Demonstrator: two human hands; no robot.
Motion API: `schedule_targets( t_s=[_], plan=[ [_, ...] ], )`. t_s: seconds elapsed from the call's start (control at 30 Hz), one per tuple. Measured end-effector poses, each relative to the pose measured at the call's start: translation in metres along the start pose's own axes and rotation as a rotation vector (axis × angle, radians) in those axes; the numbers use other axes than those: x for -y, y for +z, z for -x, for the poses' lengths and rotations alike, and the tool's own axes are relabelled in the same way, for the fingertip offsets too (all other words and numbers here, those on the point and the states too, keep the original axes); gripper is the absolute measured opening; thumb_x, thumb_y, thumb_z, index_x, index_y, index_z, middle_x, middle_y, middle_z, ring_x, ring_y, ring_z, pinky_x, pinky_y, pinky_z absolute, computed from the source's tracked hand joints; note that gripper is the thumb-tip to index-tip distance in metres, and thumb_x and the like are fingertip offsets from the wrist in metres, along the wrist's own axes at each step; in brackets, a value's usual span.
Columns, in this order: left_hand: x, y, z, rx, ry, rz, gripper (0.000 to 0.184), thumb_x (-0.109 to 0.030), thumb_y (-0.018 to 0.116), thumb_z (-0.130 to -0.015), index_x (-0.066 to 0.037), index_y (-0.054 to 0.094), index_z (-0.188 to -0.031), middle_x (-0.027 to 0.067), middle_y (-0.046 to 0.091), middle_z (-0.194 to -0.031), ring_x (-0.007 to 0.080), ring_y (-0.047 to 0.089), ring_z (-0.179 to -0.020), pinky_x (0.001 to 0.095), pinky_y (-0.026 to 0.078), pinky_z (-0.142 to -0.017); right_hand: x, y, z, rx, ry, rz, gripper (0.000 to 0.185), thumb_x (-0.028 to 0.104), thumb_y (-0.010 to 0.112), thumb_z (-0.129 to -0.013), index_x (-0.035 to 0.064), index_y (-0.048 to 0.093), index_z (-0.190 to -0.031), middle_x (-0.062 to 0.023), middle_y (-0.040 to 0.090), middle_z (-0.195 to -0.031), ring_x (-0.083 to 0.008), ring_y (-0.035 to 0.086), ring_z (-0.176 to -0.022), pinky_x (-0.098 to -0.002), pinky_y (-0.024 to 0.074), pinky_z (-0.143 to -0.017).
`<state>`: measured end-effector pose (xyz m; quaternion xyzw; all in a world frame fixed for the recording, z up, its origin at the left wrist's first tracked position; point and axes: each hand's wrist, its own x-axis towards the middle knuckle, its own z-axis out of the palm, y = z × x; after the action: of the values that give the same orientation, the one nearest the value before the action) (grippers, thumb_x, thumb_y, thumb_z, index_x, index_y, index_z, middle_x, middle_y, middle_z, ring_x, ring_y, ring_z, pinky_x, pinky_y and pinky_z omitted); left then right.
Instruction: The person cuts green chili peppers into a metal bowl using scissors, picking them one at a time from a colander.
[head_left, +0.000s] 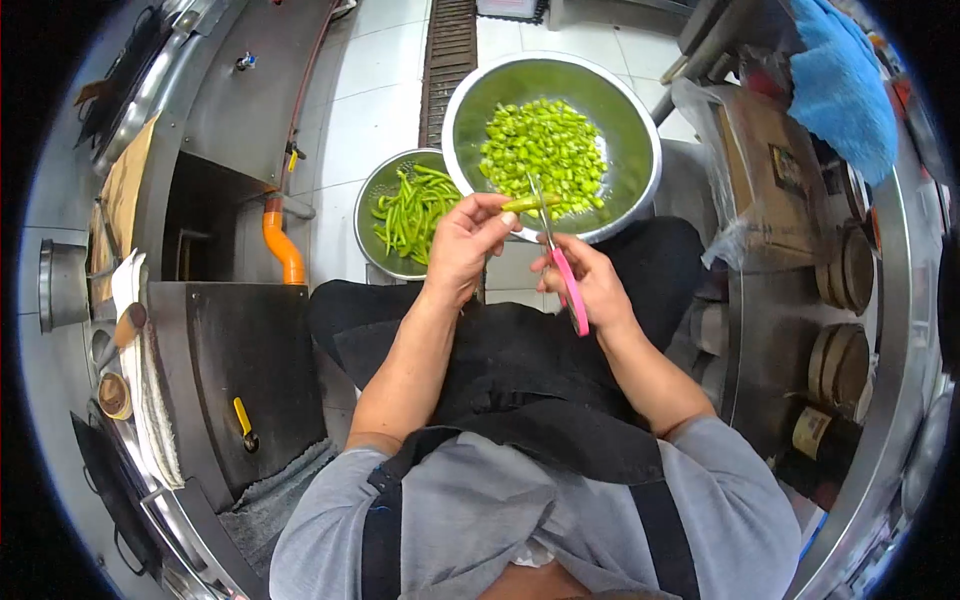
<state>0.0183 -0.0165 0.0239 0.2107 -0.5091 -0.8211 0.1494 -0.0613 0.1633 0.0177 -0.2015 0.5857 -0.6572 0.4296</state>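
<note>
My left hand (468, 243) pinches a long green pepper (530, 203) near the rim of a large steel bowl (632, 190). In my right hand (595, 283) are scissors (570, 290) with pink handles, their blades at the pepper. Whether the blades are fully closed on it cannot be made out. Inside the bowl lies a heap of cut green pepper pieces (545, 145). To the left, partly behind the bowl, a steel colander (365, 228) holds several whole green peppers (412, 215).
A floor drain grate (447, 60) runs through white tiles (370, 100) ahead. On the left stand steel kitchen units (245, 370) with an orange pipe (280, 245). A cardboard box (780, 180), a blue cloth (845, 90) and a dark bottle (820, 445) are at right.
</note>
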Motion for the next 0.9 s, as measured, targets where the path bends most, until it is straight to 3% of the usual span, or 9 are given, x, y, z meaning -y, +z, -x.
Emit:
schedule_targets(
  t_s=[0.13,0.17,0.3,0.43,0.63,0.9],
  plan=[
    [0.004,0.007,0.008,-0.007,-0.002,-0.105,0.022,-0.007,0.066,-0.086,-0.001,0.059,-0.105,0.0041,0.066,-0.086,0.0082,0.061,-0.074,0.0209,0.040,-0.055,-0.008,-0.001,-0.002,-0.067,-0.011,-0.057,0.047,0.009,0.070,-0.082,-0.0023,0.052,-0.124,-0.0072,0.061,-0.088,-0.0113,0.061,-0.071,-0.0253,0.0517,-0.064],
    [0.004,0.008,0.007,-0.021,-0.011,-0.135,0.021,-0.008,0.066,-0.086,-0.002,0.060,-0.104,0.0031,0.065,-0.083,0.0069,0.058,-0.071,0.0199,0.039,-0.055,-0.011,0.000,-0.002,-0.079,-0.034,-0.011,0.043,0.013,0.070,-0.084,-0.0027,0.054,-0.120,-0.0062,0.060,-0.080,-0.0098,0.057,-0.059,-0.0235,0.0470,-0.051],
    [0.012,0.003,-0.001,-0.083,-0.015,-0.196,0.021,-0.010,0.066,-0.086,-0.003,0.060,-0.105,0.0013,0.064,-0.079,0.0055,0.056,-0.066,0.0187,0.038,-0.053,-0.015,0.006,-0.003,-0.172,0.041,-0.020,0.038,0.018,0.069,-0.086,-0.0026,0.056,-0.115,-0.0058,0.059,-0.071,-0.0095,0.052,-0.044,-0.0240,0.0379,-0.037],
    [0.020,-0.003,-0.012,-0.192,0.036,-0.230,0.022,-0.010,0.067,-0.086,-0.003,0.059,-0.106,0.0006,0.063,-0.079,0.0051,0.055,-0.065,0.0191,0.037,-0.051,-0.029,-0.001,-0.003,-0.166,0.069,0.036,0.039,0.018,0.069,-0.086,-0.0016,0.056,-0.117,-0.0071,0.061,-0.074,-0.0102,0.053,-0.045,-0.0238,0.0396,-0.039],
    [0.025,0.004,-0.010,-0.110,0.016,-0.239,0.021,-0.011,0.068,-0.085,-0.003,0.061,-0.103,0.0008,0.063,-0.081,0.0053,0.054,-0.065,0.0196,0.036,-0.051,-0.037,0.003,0.002,-0.077,0.013,-0.007,0.042,0.018,0.068,-0.085,-0.0007,0.054,-0.121,-0.0076,0.065,-0.082,-0.0116,0.059,-0.060,-0.0234,0.0456,-0.051],
    [0.029,0.001,-0.014,-0.071,0.002,-0.267,0.023,-0.009,0.068,-0.084,0.000,0.061,-0.105,0.0020,0.064,-0.083,0.0078,0.058,-0.071,0.0199,0.040,-0.057,-0.020,-0.001,0.003,-0.125,0.103,0.037,0.038,0.020,0.068,-0.086,-0.0007,0.056,-0.116,-0.0059,0.060,-0.072,-0.0114,0.053,-0.046,-0.0236,0.0399,-0.041]
  ],
)
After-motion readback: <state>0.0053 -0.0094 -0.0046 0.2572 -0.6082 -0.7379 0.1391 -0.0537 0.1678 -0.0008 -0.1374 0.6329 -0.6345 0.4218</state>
